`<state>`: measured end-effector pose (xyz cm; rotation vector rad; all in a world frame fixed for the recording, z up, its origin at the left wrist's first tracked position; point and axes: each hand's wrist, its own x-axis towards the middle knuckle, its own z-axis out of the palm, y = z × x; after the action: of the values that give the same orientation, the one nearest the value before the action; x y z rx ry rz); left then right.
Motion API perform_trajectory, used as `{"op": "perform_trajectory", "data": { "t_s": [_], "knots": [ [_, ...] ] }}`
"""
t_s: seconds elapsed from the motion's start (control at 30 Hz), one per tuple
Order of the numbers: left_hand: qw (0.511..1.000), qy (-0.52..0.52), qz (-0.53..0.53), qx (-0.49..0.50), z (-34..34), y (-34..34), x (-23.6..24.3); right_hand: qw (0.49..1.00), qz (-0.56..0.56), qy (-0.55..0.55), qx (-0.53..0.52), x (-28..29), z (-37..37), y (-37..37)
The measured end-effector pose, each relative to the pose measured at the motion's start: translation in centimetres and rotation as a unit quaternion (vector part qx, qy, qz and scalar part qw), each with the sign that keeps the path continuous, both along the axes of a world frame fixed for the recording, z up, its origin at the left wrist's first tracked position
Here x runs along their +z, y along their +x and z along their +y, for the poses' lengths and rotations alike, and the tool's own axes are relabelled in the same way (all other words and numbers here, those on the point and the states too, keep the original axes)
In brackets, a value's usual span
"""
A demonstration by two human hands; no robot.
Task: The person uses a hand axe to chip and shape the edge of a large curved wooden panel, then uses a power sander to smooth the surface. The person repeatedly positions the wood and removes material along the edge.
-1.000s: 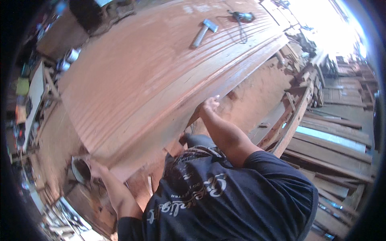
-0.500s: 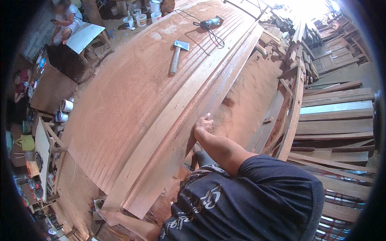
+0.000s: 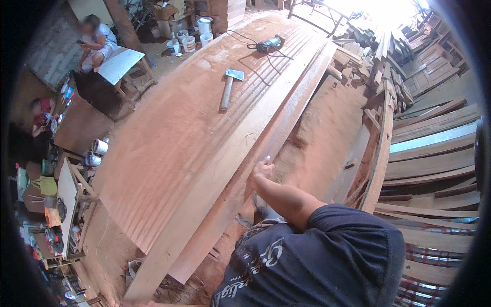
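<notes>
A long pale plank [image 3: 225,156] lies lengthwise on a large, dust-covered, grooved wooden worktop [image 3: 153,153]. Along its right side runs a narrower brown board [image 3: 230,202]. At the plank's near-left end, my left hand [image 3: 140,304] is cut off by the lower rim of the view, and most of its fingers are hidden; it appears closed on that end. My right hand [image 3: 263,168] is at the brown board's outer edge, its fingers bent around the edge. Farther up the worktop lie a hammer-like tool [image 3: 234,75] with a wooden handle and a corded power tool [image 3: 268,44].
Sawdust [image 3: 327,133] covers the ground right of the worktop. Stacked planks [image 3: 432,166] fill the right side. At upper left a person [image 3: 97,41] sits by a white-topped bench [image 3: 120,64], another person [image 3: 42,117] lower down. Buckets [image 3: 189,43] stand behind the worktop.
The pale plank has slid toward the near left, my left hand moving with it to the view's lower rim. It now covers the groove beside the brown board. The whole view has shifted slightly.
</notes>
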<state>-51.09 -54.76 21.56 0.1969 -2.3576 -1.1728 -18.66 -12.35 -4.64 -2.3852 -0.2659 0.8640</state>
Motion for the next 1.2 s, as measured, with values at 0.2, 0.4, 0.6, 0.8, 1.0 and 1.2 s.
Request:
{"op": "perform_trajectory", "data": {
  "t_s": [0.2,0.4,0.6,0.8,1.0,1.2],
  "knots": [
    [1.000,0.021,-0.002,-0.009,0.2,4.1,-3.2,0.966,0.201,0.164,0.026,0.9,-0.5,5.2],
    [0.999,0.033,-0.004,-0.011,-1.8,5.1,-6.1,0.825,0.436,0.258,0.251,12.8,0.8,4.5],
    [0.990,0.098,-0.096,-0.021,-5.0,3.1,-14.1,0.878,0.225,0.052,0.419,10.3,4.4,7.7],
    [0.969,0.124,-0.211,0.019,-8.9,2.6,-19.7,0.645,-0.181,0.051,0.741,13.3,8.7,7.8],
    [0.949,0.076,-0.305,0.031,-10.0,6.9,-17.7,0.719,-0.094,0.139,0.675,12.5,19.8,-1.6],
    [0.959,0.080,-0.268,-0.047,-15.8,10.6,-17.7,0.713,-0.181,0.129,0.666,4.0,32.9,-5.5]
  ]
}}
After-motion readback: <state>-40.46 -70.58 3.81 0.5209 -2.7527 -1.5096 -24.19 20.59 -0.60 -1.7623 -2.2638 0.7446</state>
